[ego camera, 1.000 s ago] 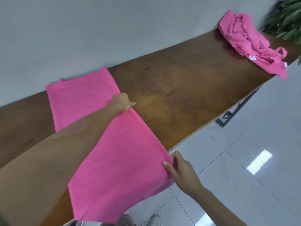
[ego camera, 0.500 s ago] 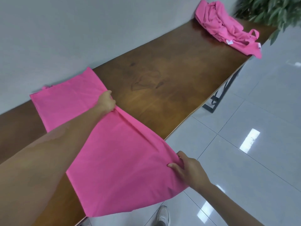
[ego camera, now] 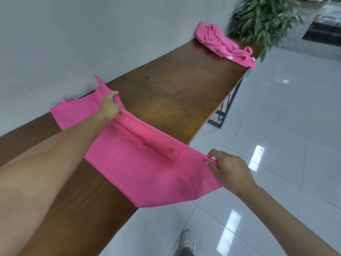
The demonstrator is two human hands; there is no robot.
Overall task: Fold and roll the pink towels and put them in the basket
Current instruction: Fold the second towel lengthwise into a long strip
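Both hands pinched one towel [ego camera: 140, 159]: the left hand [ego camera: 109, 106] at its far edge, the right hand [ego camera: 228, 169] at its near corner.

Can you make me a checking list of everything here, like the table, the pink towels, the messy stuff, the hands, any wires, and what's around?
Surface: long brown wooden table set against a pale wall.
Job's things: pink towel partly on the table, its near end hanging past the edge; crumpled pile of pink towels at the far end. No basket seen.
Clutter: nothing seen.
Grippers: left hand grips the towel's far edge, lifted off the table; right hand pinches its near corner beyond the table edge.
Cables: nothing seen.
Surroundings: leafy plant past the far end, glossy white tiled floor, a shoe below.
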